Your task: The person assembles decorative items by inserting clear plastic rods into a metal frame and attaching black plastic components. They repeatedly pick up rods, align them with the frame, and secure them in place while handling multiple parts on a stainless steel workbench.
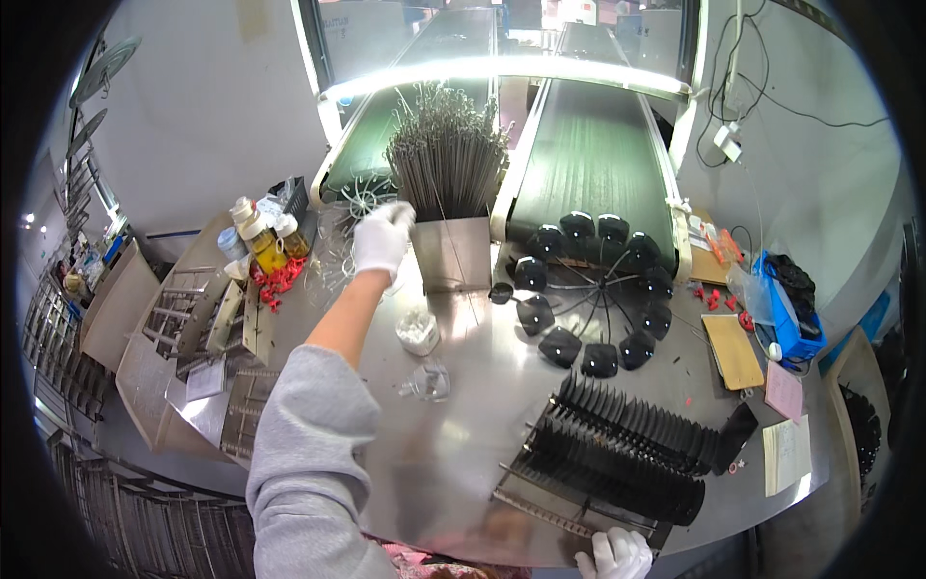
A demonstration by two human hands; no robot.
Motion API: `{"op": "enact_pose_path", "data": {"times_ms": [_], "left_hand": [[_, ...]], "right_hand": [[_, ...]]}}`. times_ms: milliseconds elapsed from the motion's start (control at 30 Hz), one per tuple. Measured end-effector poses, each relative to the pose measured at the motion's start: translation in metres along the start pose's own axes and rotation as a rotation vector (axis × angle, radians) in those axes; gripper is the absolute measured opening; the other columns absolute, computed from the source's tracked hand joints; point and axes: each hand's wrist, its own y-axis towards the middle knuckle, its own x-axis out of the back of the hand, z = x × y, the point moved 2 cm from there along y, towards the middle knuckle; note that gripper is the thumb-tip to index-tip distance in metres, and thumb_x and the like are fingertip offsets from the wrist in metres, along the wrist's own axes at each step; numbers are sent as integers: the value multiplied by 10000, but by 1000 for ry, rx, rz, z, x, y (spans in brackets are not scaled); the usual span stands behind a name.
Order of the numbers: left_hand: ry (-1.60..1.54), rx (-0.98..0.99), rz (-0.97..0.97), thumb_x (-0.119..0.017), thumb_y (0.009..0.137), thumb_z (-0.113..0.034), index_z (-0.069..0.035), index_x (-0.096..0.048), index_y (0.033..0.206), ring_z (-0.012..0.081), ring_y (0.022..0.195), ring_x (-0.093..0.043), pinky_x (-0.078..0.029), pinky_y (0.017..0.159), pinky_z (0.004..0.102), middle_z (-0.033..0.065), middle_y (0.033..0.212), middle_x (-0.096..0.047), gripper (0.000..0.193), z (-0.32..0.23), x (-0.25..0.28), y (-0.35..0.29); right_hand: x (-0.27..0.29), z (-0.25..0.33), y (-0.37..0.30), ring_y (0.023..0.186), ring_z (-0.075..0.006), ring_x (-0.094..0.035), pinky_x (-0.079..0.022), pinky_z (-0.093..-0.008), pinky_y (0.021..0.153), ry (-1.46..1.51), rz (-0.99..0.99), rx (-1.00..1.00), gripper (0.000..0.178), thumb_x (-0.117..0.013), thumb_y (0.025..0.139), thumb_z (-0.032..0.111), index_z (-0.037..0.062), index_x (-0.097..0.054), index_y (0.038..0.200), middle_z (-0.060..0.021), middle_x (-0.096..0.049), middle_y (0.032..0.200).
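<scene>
My left hand [383, 239], in a white glove, reaches to the left edge of a metal box [453, 256] packed with upright thin hooked wires [447, 150]. Its fingers are drawn together; whatever they hold is too small to tell. My right hand [617, 555], also gloved, is at the near edge of the table with curled fingers, beside the front corner of a metal rack [545, 511]. Rows of black blade-like pieces [617, 449] stand in this rack. Beyond it, glossy black rounded pieces [598, 360] form a ring on thin dark spokes.
Before the box stand a white tub [417, 331] and a clear plastic piece [427, 381]. Bottles [260, 236] and red clips [280, 282] lie left, near metal racks [207, 314]. A blue bin [796, 323] and a yellow pad [733, 350] are right. Conveyor belts [603, 135] run behind.
</scene>
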Motion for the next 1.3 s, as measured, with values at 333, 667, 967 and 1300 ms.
{"op": "enact_pose_path", "data": {"times_ms": [333, 667, 967, 1300], "left_hand": [[551, 176, 601, -784, 811, -491, -35, -782, 1056, 357, 1038, -721, -556, 916, 430, 223, 1103, -740, 518, 7, -84, 50], [-529, 342, -45, -696, 972, -165, 5, -706, 1044, 104, 600, -616, -485, 574, 264, 41, 790, -690, 185, -15, -11, 117], [-539, -3, 142, -455, 1114, -329, 7, -628, 1266, 60, 527, -556, -387, 443, 188, 42, 782, -673, 408, -52, 66, -65], [-692, 845, 273, -473, 1099, -160, -24, -518, 1238, 112, 660, -622, -457, 546, 209, 97, 898, -658, 200, 33, 11, -290]], "right_hand": [[-41, 7, -3, 711, -255, -528, -475, -450, 713, -514, 380, -196, 540, -694, 853, 406, 276, -648, 1375, -27, -543, 819], [-44, 3, -6, 672, -254, -505, -464, -462, 717, -452, 304, -212, 535, -690, 843, 404, 334, -636, 1371, -29, -499, 754], [-35, 11, -1, 839, -376, -574, -486, -571, 932, -651, 269, -95, 555, -661, 789, 309, 205, -665, 1335, -140, -506, 806], [32, 5, 36, 662, -225, -583, -457, -393, 615, -195, 218, 72, 459, -739, 794, 409, 169, -657, 1176, -49, -590, 832]]}}
